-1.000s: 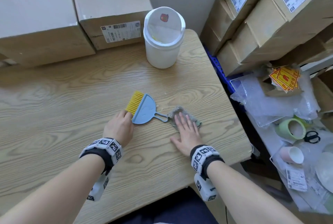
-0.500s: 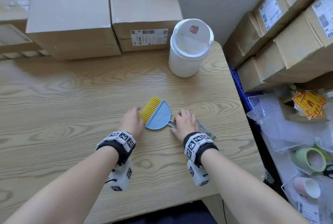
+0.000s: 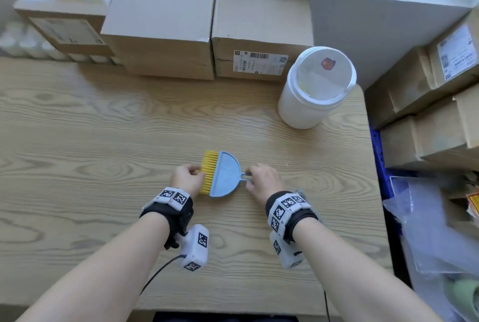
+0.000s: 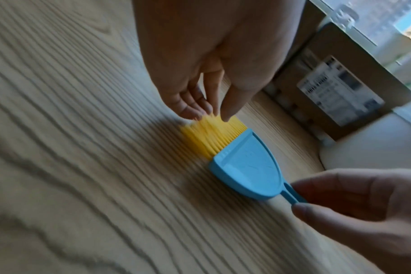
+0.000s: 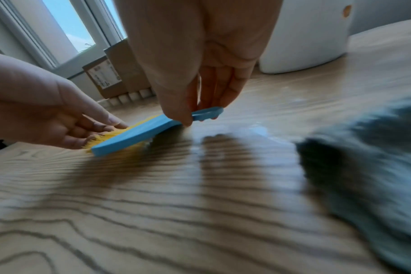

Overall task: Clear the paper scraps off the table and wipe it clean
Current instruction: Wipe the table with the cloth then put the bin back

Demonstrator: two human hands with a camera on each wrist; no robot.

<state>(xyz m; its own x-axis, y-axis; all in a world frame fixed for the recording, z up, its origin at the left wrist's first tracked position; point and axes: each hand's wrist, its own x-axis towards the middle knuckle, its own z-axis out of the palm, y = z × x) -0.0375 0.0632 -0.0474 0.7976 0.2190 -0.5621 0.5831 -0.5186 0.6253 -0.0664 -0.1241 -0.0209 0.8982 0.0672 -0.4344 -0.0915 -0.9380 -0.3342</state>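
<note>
— Stacked cardboard boxes line the far edge of a wood-grain table, with a white lidded bin standing at its far right corner. What sits at centre?

— At centre, a small blue dustpan lies upside down, with a yellow brush tucked beneath it, bristles poking out on the left side.

— And the hands?

— Both are on the set. The left hand meets the bristle tips, its thumb and fingertips touching the yellow ends; whether they truly pinch the bristles or only rest against them cannot be told. The right hand pinches the dustpan's thin blue handle between thumb and fingers, and the right wrist view shows the handle end of the pan raised off the wood while the bristle end stays low.

— The cloth?

— A grey cloth lies on the table just beside the right wrist, near the table's right edge, blurred in the wrist view and mostly hidden behind the wristband from above. Neither hand touches it.

— Any scraps?

— No scraps can be made out on the wood; the lifted pan hides what may lie under it.
</note>
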